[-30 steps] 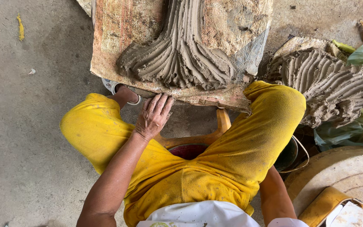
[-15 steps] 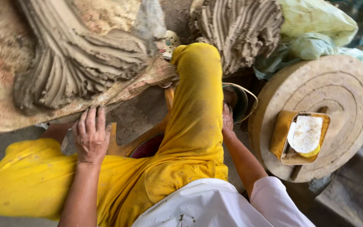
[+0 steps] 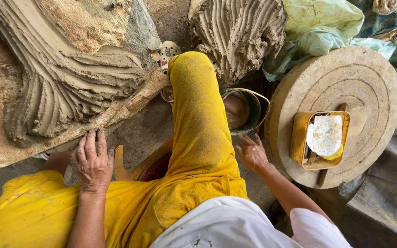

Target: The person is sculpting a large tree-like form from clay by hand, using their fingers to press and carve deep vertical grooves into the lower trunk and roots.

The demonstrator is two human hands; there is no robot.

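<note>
Yellow trousers cover our knees; our left hand (image 3: 93,160) rests flat, fingers spread, holding nothing, at the board (image 3: 5,151) of ridged clay (image 3: 70,87). Our right hand (image 3: 252,151) hangs open, seemingly empty, between bucket (image 3: 249,108) and wheel (image 3: 345,82).

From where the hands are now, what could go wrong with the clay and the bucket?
The right hand hovers open beside the small bucket, which sits tight between the yellow-clad leg and the round wooden wheel; a careless reach might tip it. The left hand touches the edge of the board bearing combed wet clay; pressing there could shift the board and smear the ridges.
</note>
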